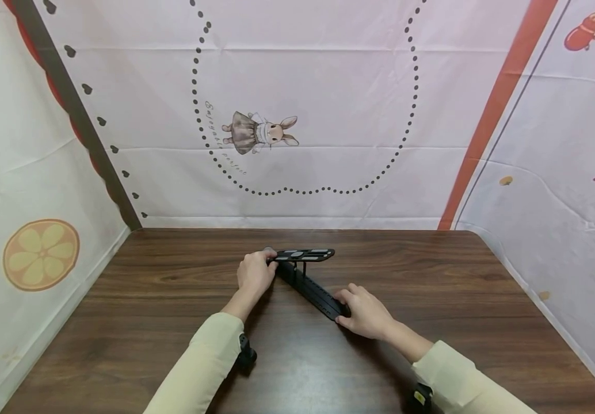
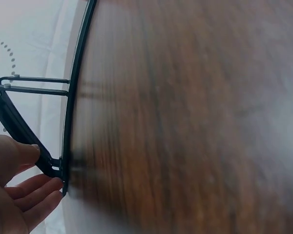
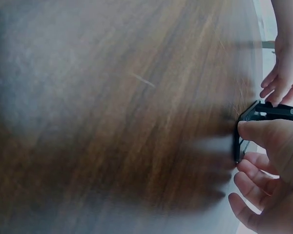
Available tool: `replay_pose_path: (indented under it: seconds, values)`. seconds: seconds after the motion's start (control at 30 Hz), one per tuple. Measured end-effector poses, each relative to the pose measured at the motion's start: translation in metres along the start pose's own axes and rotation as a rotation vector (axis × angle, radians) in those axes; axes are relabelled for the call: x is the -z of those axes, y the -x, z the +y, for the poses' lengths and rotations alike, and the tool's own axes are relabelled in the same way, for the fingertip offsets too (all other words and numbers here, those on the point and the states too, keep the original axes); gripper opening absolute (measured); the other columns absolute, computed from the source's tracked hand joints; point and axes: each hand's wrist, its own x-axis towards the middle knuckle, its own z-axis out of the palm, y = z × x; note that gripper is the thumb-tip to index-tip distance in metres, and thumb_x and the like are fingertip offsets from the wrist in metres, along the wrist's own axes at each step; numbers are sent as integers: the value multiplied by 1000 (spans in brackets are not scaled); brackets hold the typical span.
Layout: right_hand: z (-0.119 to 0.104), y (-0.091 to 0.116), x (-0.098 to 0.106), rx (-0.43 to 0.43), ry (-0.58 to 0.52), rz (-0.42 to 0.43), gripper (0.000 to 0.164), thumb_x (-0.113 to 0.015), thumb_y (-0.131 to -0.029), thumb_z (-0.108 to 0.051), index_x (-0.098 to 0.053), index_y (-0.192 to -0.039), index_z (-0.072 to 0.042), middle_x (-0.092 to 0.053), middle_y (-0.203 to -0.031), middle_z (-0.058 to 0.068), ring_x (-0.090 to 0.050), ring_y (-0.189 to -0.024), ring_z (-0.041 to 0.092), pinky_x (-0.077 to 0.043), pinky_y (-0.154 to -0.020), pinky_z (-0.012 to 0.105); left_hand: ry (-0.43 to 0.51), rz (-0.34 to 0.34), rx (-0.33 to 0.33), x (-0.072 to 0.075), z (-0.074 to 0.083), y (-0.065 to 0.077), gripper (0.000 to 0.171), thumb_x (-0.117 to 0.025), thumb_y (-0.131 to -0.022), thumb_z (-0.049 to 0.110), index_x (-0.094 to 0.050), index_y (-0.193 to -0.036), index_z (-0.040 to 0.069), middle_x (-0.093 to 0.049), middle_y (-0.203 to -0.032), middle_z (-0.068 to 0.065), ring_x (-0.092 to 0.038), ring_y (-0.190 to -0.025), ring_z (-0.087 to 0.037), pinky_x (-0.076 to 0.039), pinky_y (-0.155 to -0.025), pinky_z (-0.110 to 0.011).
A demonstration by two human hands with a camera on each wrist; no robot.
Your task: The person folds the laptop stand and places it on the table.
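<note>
A black folding stand, like a laptop stand, stands partly unfolded on the table. Its long base (image 1: 314,292) runs diagonally along the wood, and its slotted upper plate (image 1: 308,255) is raised on two thin struts (image 2: 39,91). My left hand (image 1: 256,273) pinches the hinged far end, thumb on the plate and fingers by the base in the left wrist view. At the near end of the base, my right hand (image 1: 367,313) grips it between thumb (image 3: 256,130) and fingers. The underside of the plate is mostly hidden in the head view.
The dark wooden table (image 1: 173,356) lies under the stand. Printed white cloth (image 1: 328,115) hangs behind it and along both sides. A small black device (image 1: 245,353) is strapped at the left sleeve, another (image 1: 422,397) at the right.
</note>
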Motion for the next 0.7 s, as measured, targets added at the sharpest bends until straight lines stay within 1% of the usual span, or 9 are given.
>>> replay_pose_path:
  seconds: [0.17, 0.3, 0.6, 0.7]
  values:
    - [-1, 2, -2, 13, 2, 20, 39, -75, -73, -24, -63, -106, -5, -53, -86, -2, -48, -77, 12, -43, -64, 27, 25, 2, 23, -2, 2, -1, 21, -69, -82, 21, -71, -103, 21, -71, -93, -3, -66, -74, -30, -50, -56, -40]
    - [-2, 3, -4, 25, 3, 27, 38, -75, -73, -24, -63, -104, -5, -53, -86, -1, -49, -79, 12, -43, -65, 28, 47, 6, 26, -5, 4, -3, 21, -68, -82, 20, -72, -103, 20, -71, -92, -4, -66, -77, -31, -51, -59, -42]
    - [-2, 5, -2, 58, 4, 5, 36, -74, -74, -20, -63, -105, -4, -54, -88, -1, -52, -81, 13, -46, -68, 29, 72, 1, 31, -8, 7, -6, 20, -68, -82, 22, -72, -102, 20, -71, -94, -3, -65, -82, -31, -51, -63, -44]
    - [-2, 6, -1, 69, 2, 0, 35, -74, -75, -19, -63, -104, -5, -54, -88, 0, -52, -82, 14, -46, -68, 30, 76, 2, 22, -9, 9, -7, 19, -68, -82, 22, -72, -101, 19, -71, -93, -2, -65, -82, -30, -51, -64, -43]
